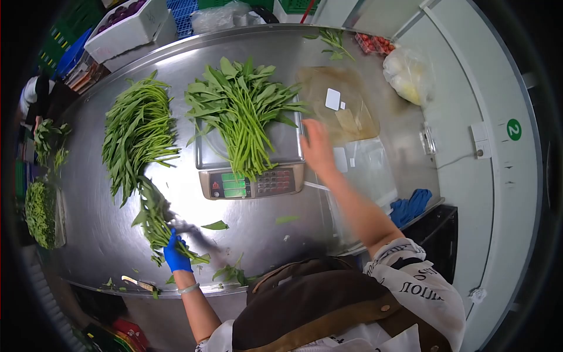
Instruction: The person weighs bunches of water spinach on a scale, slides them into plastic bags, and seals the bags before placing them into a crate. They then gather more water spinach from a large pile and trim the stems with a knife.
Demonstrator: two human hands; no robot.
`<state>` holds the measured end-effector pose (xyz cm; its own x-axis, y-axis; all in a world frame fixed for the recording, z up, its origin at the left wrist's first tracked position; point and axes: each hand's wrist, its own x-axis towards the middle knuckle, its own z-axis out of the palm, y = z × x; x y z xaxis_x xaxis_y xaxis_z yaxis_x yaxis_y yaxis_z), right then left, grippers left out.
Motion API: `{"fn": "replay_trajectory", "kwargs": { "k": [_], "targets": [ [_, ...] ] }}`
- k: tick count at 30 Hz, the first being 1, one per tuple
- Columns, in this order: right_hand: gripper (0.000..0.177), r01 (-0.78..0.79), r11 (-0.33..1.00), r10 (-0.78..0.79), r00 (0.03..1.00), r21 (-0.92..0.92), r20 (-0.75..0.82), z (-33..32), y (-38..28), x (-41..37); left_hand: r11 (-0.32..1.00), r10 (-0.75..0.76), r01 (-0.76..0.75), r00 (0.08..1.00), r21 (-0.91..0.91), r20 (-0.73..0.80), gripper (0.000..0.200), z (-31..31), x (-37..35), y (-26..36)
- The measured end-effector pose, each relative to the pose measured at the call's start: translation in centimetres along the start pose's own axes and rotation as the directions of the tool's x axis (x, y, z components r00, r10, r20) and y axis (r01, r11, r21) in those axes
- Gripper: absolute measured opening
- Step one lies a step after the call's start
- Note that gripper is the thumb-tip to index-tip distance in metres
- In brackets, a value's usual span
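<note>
"While the left hand (177,253), in its blue glove, is clamped on the stems of a small bunch (157,226) low over the table (82,176), what could go wrong?"

"I'd worry about loose stems sliding out, since the bunch is ragged and its leaves trail up against the long pile (138,126); lifting it could drag others along."

"And the big heap (240,111) on the scale (255,192)?"

"Its leaves spread past the tray's sides, and the stem ends hang over the display (234,192) and towards the keypad (275,181). They might rub the keys, or slip if the tray gets knocked. The bare right hand (317,146) is just beside the tray's right edge, so a nudge could upset the reading."

"Is that hand holding anything?"

"I can't tell; it's blurred, and I can't say whether the fingers are together or touching the tray."

"What else is unclear?"

"The figures are unreadable, and stems cover part of the panel. The gloved fingertips are partly lost behind the stems. At the far left, another person (29,97) is cut off by the dark rim."
</note>
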<state>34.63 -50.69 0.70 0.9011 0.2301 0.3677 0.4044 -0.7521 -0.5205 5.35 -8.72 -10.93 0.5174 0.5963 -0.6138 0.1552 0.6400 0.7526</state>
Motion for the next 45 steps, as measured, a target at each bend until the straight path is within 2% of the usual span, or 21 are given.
{"fn": "replay_trajectory", "kwargs": {
  "k": [2,5,6,8,10,11,14,17,19,23,25,26,29,33,36,39,40,41,42,44,45],
  "targets": [
    [0.041,-0.077,0.959,0.108,0.989,-0.274,0.102,-0.3,5.1,-1.4,0.987,0.15,-0.15,0.989,0.052,0.002,0.031,1.2,-1.7,1.9],
    [0.042,0.112,0.785,0.079,0.958,-0.61,0.277,1.8,13.0,-3.8,0.962,0.266,-0.268,0.963,0.06,0.035,0.034,2.5,-2.8,3.9],
    [0.042,0.165,0.737,0.076,0.943,-0.656,0.323,1.9,13.9,-3.9,0.963,0.267,-0.268,0.963,0.036,0.025,0.035,2.1,-2.6,4.0],
    [0.041,0.274,0.628,0.08,0.908,-0.729,0.411,2.3,15.4,-3.8,0.989,0.111,-0.109,0.994,0.098,-0.015,0.032,-0.9,-0.6,3.5],
    [0.034,0.355,0.573,-0.008,0.904,-0.739,0.428,2.9,17.1,-3.7,0.995,-0.077,0.076,0.997,0.063,0.015,0.025,-3.2,-0.3,2.3],
    [0.031,0.395,0.54,-0.056,0.898,-0.744,0.437,3.2,18.0,-3.5,0.977,-0.203,0.205,0.978,0.052,-0.042,0.023,-5.5,1.1,0.9],
    [0.027,0.382,0.663,0.075,0.822,-0.643,0.565,3.7,20.1,-1.9,0.945,-0.326,0.324,0.944,-0.053,-0.039,0.019,-8.0,0.8,-1.6],
    [0.025,0.457,0.687,-0.088,0.824,-0.565,0.56,2.0,19.8,-1.9,0.988,-0.151,0.149,0.988,-0.05,-0.037,0.024,-6.7,-0.3,-1.4],
    [0.029,0.341,0.766,-0.021,0.86,-0.545,0.509,1.4,18.1,-2.1,0.995,-0.054,0.059,0.997,0.083,-0.063,0.033,-7.3,0.1,-1.4],
    [0.034,0.209,0.767,0.143,0.866,-0.607,0.479,3.0,17.6,-1.2,0.981,-0.057,0.108,0.954,0.163,-0.293,0.049,-8.2,-0.8,-2.0],
    [0.03,0.216,0.775,0.119,0.873,-0.594,0.473,4.0,18.1,-1.2,0.95,-0.075,0.19,0.908,0.247,-0.412,0.057,-7.4,-2.8,-2.2],
    [0.028,0.212,0.777,0.114,0.878,-0.593,0.464,4.4,18.4,-1.3,0.932,0.007,0.166,0.881,0.321,-0.474,0.068,-7.1,-3.8,-2.7],
    [0.017,0.277,0.767,-0.022,0.913,-0.579,0.408,4.9,19.3,-1.4,0.913,0.247,-0.036,0.842,0.407,-0.479,0.062,-11.3,-3.3,-6.7],
    [0.008,0.271,0.731,0.008,0.914,-0.627,0.405,4.5,19.2,-1.0,0.901,0.344,-0.171,0.841,0.399,-0.418,0.055,-5.3,-8.6,-6.6],
    [0.012,0.255,0.746,0.019,0.916,-0.616,0.402,3.3,19.1,-0.1,0.827,0.455,-0.287,0.846,0.483,-0.276,0.052,-1.5,-8.2,-6.9],
    [0.015,0.189,0.797,0.065,0.917,-0.574,0.393,3.0,17.6,-0.6,0.692,0.571,-0.512,0.819,0.508,0.047,0.048,3.5,-8.4,-6.6],
    [0.019,0.163,0.851,0.119,0.865,-0.5,0.486,1.9,16.4,-0.8,0.599,0.551,-0.515,0.821,0.613,0.15,0.044,5.9,-9.5,-6.3],
    [0.025,0.124,0.898,0.159,0.802,-0.421,0.576,0.7,15.3,-1.0,0.43,0.558,-0.589,0.769,0.684,0.311,0.041,8.9,-11.2,-6.0],
    [0.028,-0.029,0.921,0.244,0.821,-0.389,0.517,0.2,15.4,-1.3,0.321,0.547,-0.685,0.698,0.654,0.462,0.038,10.7,-11.8,-6.8],
    [0.034,-0.315,0.907,0.409,0.816,-0.278,0.408,-0.8,16.3,-1.6,0.253,0.411,-0.794,0.606,0.553,0.682,0.035,14.8,-13.8,-8.7],
    [0.036,-0.383,0.889,0.442,0.86,-0.25,0.255,-1.4,17.9,-1.8,0.079,0.29,-0.877,0.476,0.475,0.83,0.034,17.3,-15.4,-8.9]
  ]
}}
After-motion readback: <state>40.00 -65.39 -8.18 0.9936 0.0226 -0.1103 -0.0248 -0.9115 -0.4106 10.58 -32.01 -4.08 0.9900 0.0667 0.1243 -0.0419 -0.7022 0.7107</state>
